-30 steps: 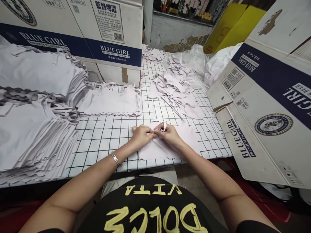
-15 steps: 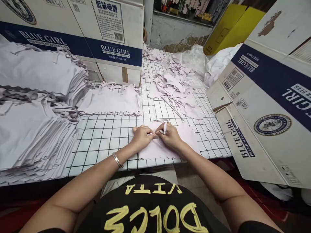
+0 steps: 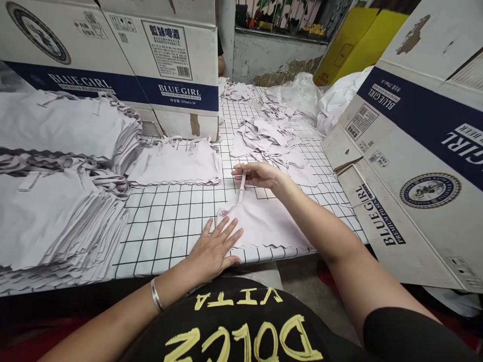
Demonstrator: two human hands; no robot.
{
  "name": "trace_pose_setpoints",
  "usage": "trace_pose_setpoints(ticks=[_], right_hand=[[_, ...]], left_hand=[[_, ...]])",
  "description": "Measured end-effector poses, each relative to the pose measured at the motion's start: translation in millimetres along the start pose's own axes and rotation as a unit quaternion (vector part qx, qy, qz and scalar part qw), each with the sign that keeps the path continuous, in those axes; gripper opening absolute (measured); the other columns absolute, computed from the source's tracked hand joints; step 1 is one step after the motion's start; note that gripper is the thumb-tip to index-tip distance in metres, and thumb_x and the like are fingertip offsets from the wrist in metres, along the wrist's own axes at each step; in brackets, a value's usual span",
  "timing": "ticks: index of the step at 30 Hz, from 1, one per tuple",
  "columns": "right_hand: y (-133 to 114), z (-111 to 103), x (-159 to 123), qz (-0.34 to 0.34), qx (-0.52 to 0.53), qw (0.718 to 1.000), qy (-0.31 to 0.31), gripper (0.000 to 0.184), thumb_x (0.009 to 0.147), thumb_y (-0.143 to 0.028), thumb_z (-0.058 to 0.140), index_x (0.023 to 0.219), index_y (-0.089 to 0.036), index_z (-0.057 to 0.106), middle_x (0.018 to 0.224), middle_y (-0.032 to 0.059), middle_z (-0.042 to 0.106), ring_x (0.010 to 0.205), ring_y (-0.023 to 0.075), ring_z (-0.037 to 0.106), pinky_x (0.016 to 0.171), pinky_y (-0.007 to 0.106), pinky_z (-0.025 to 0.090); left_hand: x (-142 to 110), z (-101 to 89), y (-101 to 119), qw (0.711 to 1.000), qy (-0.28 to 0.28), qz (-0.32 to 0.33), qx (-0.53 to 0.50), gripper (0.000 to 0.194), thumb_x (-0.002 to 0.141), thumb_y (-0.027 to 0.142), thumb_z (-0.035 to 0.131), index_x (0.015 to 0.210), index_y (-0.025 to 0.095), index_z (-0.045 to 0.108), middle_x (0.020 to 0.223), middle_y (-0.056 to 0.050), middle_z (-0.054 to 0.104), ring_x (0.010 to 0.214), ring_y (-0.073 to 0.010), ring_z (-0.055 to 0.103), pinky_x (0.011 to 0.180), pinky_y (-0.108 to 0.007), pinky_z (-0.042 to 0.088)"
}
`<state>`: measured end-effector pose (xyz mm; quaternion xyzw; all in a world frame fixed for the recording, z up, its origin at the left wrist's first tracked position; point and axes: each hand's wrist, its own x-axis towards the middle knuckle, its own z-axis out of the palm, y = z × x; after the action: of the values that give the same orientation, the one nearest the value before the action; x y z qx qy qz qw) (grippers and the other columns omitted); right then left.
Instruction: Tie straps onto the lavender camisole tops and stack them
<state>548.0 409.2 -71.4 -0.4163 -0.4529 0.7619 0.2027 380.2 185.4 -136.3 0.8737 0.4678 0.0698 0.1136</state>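
A pale pink camisole-like top [image 3: 269, 223] with a wavy hem lies flat at the front edge of the table. My left hand [image 3: 217, 246] is open, palm down with fingers spread, pressing on its left edge. Above the top, my right hand [image 3: 260, 175] holds a thin strap [image 3: 242, 190] at its fingers. The strap runs straight from the top up to that hand. Exactly how the fingers grip it is partly hidden.
Stacks of similar tops [image 3: 56, 216] fill the table's left side, with a smaller pile [image 3: 175, 163] beside them. Crumpled pink pieces [image 3: 264, 138] lie farther back. Printed cartons stand at the left [image 3: 181, 95] and right [image 3: 396, 151]. A checked cloth [image 3: 162, 216] covers the table.
My hands, close together at the strap before, have parted. The left has moved down and spread flat on the top; the right has risen away, drawing the strap out straight.
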Motion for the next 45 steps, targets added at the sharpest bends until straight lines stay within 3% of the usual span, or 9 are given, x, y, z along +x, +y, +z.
trace_pose_setpoints(ticks=[6, 12, 15, 19, 26, 30, 35, 41, 45], right_hand=[[-19.3, -14.4, 38.1, 0.038, -0.296, 0.947, 0.121, 0.031, 0.064, -0.039, 0.082, 0.058, -0.017, 0.061, 0.055, 0.0077, 0.063, 0.059, 0.0211, 0.061, 0.061, 0.035, 0.050], [36.8, -51.4, -55.6, -0.266, -0.466, 0.814, 0.222, 0.026, 0.085, -0.045, 0.058, 0.085, -0.021, 0.069, 0.088, 0.0059, 0.070, 0.086, 0.0225, 0.061, 0.083, 0.038, 0.045], [84.9, -64.4, -107.9, -0.297, -0.511, 0.787, 0.176, 0.022, 0.081, -0.039, 0.064, 0.098, -0.025, 0.069, 0.108, 0.0076, 0.068, 0.104, 0.0262, 0.057, 0.098, 0.045, 0.038], [87.3, -90.6, -123.9, -0.291, -0.423, 0.758, 0.401, 0.021, 0.086, -0.038, 0.056, 0.095, -0.022, 0.065, 0.099, 0.0090, 0.067, 0.091, 0.0234, 0.059, 0.083, 0.039, 0.046], [14.9, -121.0, -78.7, 0.034, -0.389, 0.879, 0.274, 0.035, 0.054, -0.043, 0.084, 0.059, -0.019, 0.059, 0.048, 0.0004, 0.057, 0.045, 0.0139, 0.048, 0.048, 0.029, 0.036], [21.1, -118.3, -77.9, -0.005, -0.326, 0.917, 0.231, 0.043, 0.050, -0.041, 0.086, 0.057, -0.020, 0.050, 0.048, -0.0021, 0.055, 0.044, 0.0097, 0.043, 0.043, 0.024, 0.030], [46.0, -112.5, -97.9, -0.114, -0.151, 0.961, 0.203, 0.047, 0.054, -0.042, 0.084, 0.075, -0.020, 0.048, 0.055, -0.0084, 0.050, 0.045, 0.0063, 0.040, 0.043, 0.020, 0.028], [71.7, -103.2, -105.5, -0.220, -0.057, 0.938, 0.262, 0.045, 0.056, -0.037, 0.083, 0.080, -0.020, 0.048, 0.061, -0.0077, 0.051, 0.053, 0.0079, 0.049, 0.055, 0.022, 0.040], [91.5, -102.4, -105.7, -0.206, -0.123, 0.916, 0.322, 0.039, 0.060, -0.033, 0.079, 0.077, -0.022, 0.047, 0.059, -0.0078, 0.051, 0.055, 0.0104, 0.051, 0.059, 0.026, 0.042]], left_hand=[[0.1, -5.0, 5.1, 0.999, -0.026, -0.035, 0.011, 0.068, 0.091, 0.064, 0.034, 0.150, 0.030, 0.029, 0.158, -0.008, 0.017, 0.145, -0.0342, 0.016, 0.112, -0.062, 0.013], [0.7, -18.6, -21.8, 0.999, -0.006, -0.050, 0.011, 0.067, 0.091, 0.063, 0.037, 0.150, 0.032, 0.028, 0.157, -0.006, 0.025, 0.145, -0.0328, 0.020, 0.114, -0.061, 0.010], [12.4, -22.8, -27.3, 0.998, -0.012, -0.067, 0.015, 0.066, 0.090, 0.064, 0.039, 0.146, 0.032, 0.037, 0.154, -0.007, 0.030, 0.143, -0.0373, 0.021, 0.111, -0.067, 0.002], [63.8, -26.6, 8.0, 0.997, -0.014, 0.064, -0.036, 0.057, 0.097, 0.054, 0.031, 0.147, 0.027, 0.036, 0.154, -0.005, 0.030, 0.144, -0.0293, 0.023, 0.116, -0.058, 0.005], [135.9, 0.5, 72.9, 0.961, -0.113, 0.236, -0.092, 0.066, 0.089, 0.062, 0.043, 0.143, 0.026, 0.041, 0.155, -0.010, 0.028, 0.144, -0.0334, 0.020, 0.114, -0.060, 0.013], [152.0, -3.3, 64.8, 0.954, -0.057, 0.138, -0.261, 0.040, 0.091, 0.049, 0.048, 0.117, 0.022, 0.062, 0.135, -0.012, 0.057, 0.128, -0.0315, 0.047, 0.109, -0.055, 0.028], [225.1, -29.2, 34.1, 0.713, -0.063, -0.296, -0.632, 0.031, 0.094, 0.040, 0.044, 0.087, 0.014, 0.059, 0.089, -0.012, 0.068, 0.084, -0.0210, 0.065, 0.083, -0.037, 0.051], [287.7, -40.0, 20.1, 0.530, -0.076, -0.335, -0.775, 0.015, 0.095, 0.026, 0.045, 0.091, 0.014, 0.054, 0.084, -0.011, 0.068, 0.074, -0.0186, 0.067, 0.067, -0.030, 0.053], [309.7, -64.6, 8.0, 0.511, 0.005, -0.287, -0.810, 0.013, 0.094, 0.014, 0.043, 0.091, 0.016, 0.055, 0.089, -0.007, 0.071, 0.075, -0.0135, 0.068, 0.072, -0.028, 0.054]])
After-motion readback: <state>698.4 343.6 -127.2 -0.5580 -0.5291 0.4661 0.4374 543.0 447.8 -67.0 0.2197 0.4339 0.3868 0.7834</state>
